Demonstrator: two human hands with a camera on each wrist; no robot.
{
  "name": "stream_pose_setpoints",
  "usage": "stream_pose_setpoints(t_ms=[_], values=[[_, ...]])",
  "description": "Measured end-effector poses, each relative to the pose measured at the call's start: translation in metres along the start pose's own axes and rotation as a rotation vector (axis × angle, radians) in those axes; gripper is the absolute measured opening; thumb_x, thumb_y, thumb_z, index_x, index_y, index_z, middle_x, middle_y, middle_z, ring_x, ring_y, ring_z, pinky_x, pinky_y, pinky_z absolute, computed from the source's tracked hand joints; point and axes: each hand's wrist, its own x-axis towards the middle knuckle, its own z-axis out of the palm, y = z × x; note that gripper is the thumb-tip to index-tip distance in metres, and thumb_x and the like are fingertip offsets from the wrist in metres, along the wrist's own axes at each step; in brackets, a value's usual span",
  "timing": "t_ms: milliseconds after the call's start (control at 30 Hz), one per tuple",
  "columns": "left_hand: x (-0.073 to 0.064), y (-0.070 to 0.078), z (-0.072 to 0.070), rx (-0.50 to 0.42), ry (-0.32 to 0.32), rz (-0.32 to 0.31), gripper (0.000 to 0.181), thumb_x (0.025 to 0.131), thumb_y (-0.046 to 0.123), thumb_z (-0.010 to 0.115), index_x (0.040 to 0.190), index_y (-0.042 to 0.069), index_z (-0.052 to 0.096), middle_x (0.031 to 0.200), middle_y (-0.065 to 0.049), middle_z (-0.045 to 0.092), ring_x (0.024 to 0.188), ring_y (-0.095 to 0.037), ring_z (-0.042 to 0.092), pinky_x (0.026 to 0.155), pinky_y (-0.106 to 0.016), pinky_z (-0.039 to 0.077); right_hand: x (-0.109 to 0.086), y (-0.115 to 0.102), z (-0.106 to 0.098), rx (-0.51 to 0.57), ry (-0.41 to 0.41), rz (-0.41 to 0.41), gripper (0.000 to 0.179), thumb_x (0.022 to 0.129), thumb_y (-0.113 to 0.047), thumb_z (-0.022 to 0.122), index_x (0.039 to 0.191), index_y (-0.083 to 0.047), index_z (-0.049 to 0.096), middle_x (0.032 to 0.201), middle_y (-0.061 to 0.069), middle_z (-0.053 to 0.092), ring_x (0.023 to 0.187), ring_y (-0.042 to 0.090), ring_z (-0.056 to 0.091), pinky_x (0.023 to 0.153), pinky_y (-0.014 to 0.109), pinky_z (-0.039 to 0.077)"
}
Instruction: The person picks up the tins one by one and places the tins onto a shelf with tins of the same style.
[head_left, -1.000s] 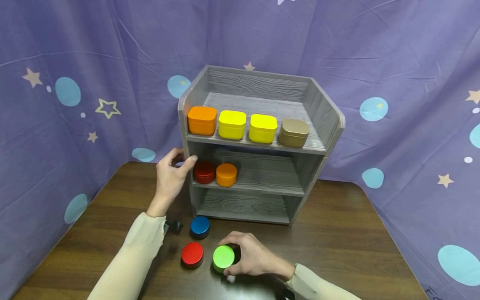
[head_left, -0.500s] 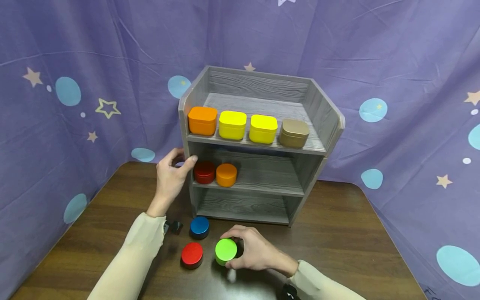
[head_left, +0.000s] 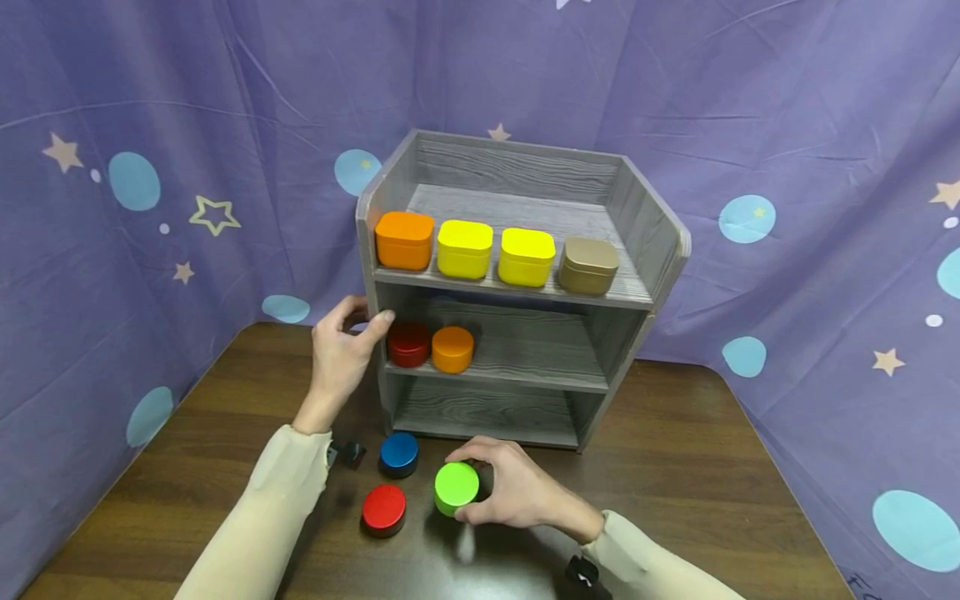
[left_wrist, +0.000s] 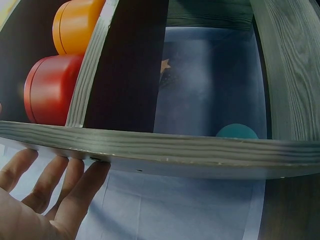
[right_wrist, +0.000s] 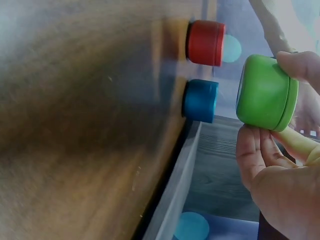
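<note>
In the head view my right hand (head_left: 517, 487) holds a round green lidded tin (head_left: 456, 486) between thumb and fingers. The right wrist view shows that green tin (right_wrist: 265, 92) raised off the tabletop, thumb on one side and fingertips on the other. My left hand (head_left: 341, 358) grips the left side panel of a grey wooden shelf (head_left: 517, 380); the thumb comes round its front edge. Seen from the left wrist, the fingers (left_wrist: 82, 192) press the panel's outer face. A blue round tin (head_left: 399, 454) and a red round tin (head_left: 384, 510) stand on the table left of the green one.
On the top shelf stand an orange (head_left: 405, 242), two yellow and a gold rectangular tin (head_left: 588, 267). The middle shelf bears a dark red round tin (head_left: 409, 346) and an orange round tin (head_left: 453, 350) at its left. A purple curtain (head_left: 750, 125) hangs behind the wooden table (head_left: 690, 467).
My right hand has lifted the green tin off the table and carried it slightly right and toward the shelf. The left hand stays on the side panel.
</note>
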Motion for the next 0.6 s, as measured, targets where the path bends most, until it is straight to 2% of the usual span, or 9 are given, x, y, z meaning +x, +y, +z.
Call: stream_pose_setpoints(t_ms=[233,400,600], values=[[-0.001,0.0,0.0,0.003,-0.005,-0.007,0.027,0.095,0.019,0.079,0.111,-0.003,0.076,0.104,-0.025,0.074,0.092,0.006,0.065,0.078,-0.008,0.052,0.003,-0.002,-0.011,-0.029,0.031,-0.02,0.058,0.077,-0.025,0.091,0.131,-0.012,0.075,0.123,0.0,0.077,0.102,0.004,0.064,0.095,0.034,0.06],[-0.001,0.0,0.0,0.007,-0.004,-0.009,0.027,0.095,0.018,0.079,0.111,-0.004,0.076,0.104,-0.026,0.073,0.092,0.007,0.064,0.078,-0.007,0.052,0.005,-0.002,-0.018,-0.032,0.054,-0.033,0.058,0.077,-0.025,0.092,0.131,-0.011,0.075,0.122,0.001,0.077,0.102,0.006,0.066,0.095,0.036,0.06],[0.0,0.0,0.001,0.0,0.002,-0.002,0.027,0.094,0.017,0.08,0.111,-0.004,0.076,0.104,-0.026,0.074,0.091,0.007,0.065,0.078,-0.007,0.052,0.006,-0.005,-0.025,-0.015,0.07,-0.038,0.057,0.078,-0.023,0.092,0.131,-0.011,0.075,0.124,0.002,0.076,0.105,0.008,0.067,0.096,0.03,0.06]])
